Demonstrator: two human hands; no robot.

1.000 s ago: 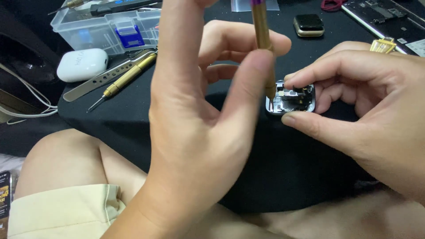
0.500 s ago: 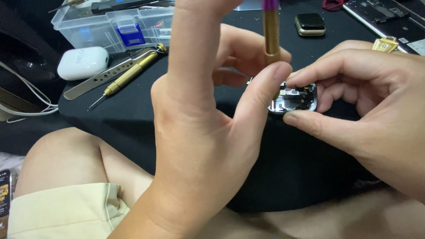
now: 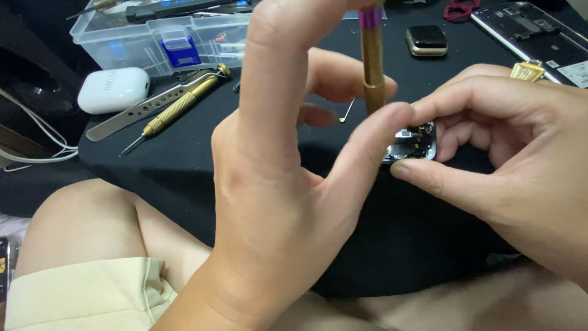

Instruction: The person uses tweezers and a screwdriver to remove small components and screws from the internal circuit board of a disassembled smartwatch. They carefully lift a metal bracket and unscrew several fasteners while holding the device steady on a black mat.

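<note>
My left hand (image 3: pixel 288 184) stands upright in the middle of the view and grips a brass screwdriver (image 3: pixel 372 67) with a purple band, its shaft pointing down. The tip is hidden behind my thumb, just above a small opened smartwatch case (image 3: pixel 415 144) with bare electronics showing. My right hand (image 3: pixel 514 153) pinches that case between thumb and fingers, holding it over the black mat (image 3: pixel 202 159). Both hands nearly touch at the case.
On the mat's left lie a second brass screwdriver (image 3: pixel 177 105), a perforated metal strip (image 3: pixel 141 110) and a white earbud case (image 3: pixel 113 90). A clear compartment box (image 3: pixel 171 37) sits behind them. Farther back are a dark watch body (image 3: pixel 426 40) and an opened phone (image 3: pixel 533 34). My bare knee (image 3: pixel 79 227) is below.
The screwdriver and my left hand have shifted slightly right, closer over the watch case. My right hand keeps hold of the case in about the same place.
</note>
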